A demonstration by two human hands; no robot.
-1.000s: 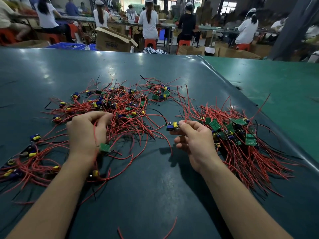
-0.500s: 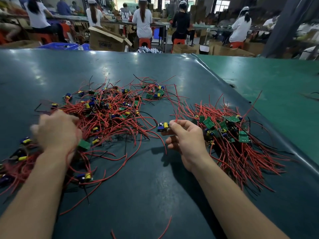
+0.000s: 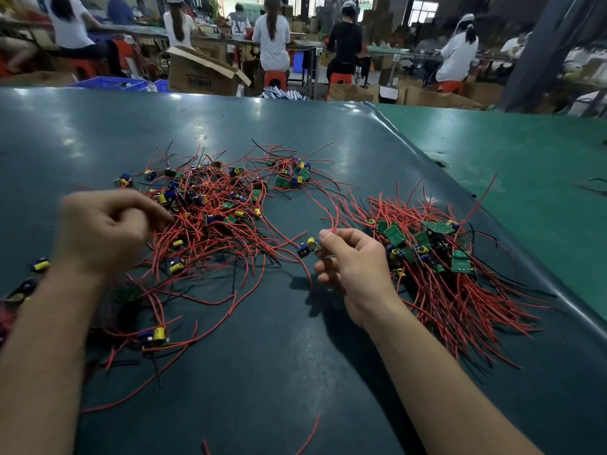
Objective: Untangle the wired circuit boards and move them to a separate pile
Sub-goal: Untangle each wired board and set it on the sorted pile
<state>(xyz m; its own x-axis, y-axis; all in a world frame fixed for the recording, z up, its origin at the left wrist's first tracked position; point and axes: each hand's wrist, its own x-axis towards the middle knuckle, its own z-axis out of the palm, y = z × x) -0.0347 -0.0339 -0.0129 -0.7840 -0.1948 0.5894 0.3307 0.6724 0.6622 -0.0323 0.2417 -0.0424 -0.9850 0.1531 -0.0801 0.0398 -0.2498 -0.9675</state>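
- Right hand (image 3: 356, 262) is curled up, thumb and forefinger pinching a small board (image 3: 308, 247) with a yellow cap and a blue part on it, held just above the worktop (image 3: 262, 372), in the gap between the two piles.
- A red wire (image 3: 333, 210) runs up from that pinch and loops back toward the far end of the tangle.
- Left hand (image 3: 105, 224) is a bit blurry; fingers bent, tips at the left edge of the tangle (image 3: 210, 211) and touching red wires there. Can't really tell if it's actually got hold of one.
- The tangle is a big messy knot of red and black wires with boards mixed in, sitting mid-left on the worktop.
- Sorted pile (image 3: 437, 257) sits just right of the right hand: green boards bunched together at the near-left end, wires fanning out toward the right edge.
- A few loose boards lie apart at the left, one (image 3: 154, 336) near the left forearm, another (image 3: 39, 265) by the left wrist.
- Back of the room: people on red stools (image 3: 274, 77) at benches, plus an open cardboard box (image 3: 203, 73).
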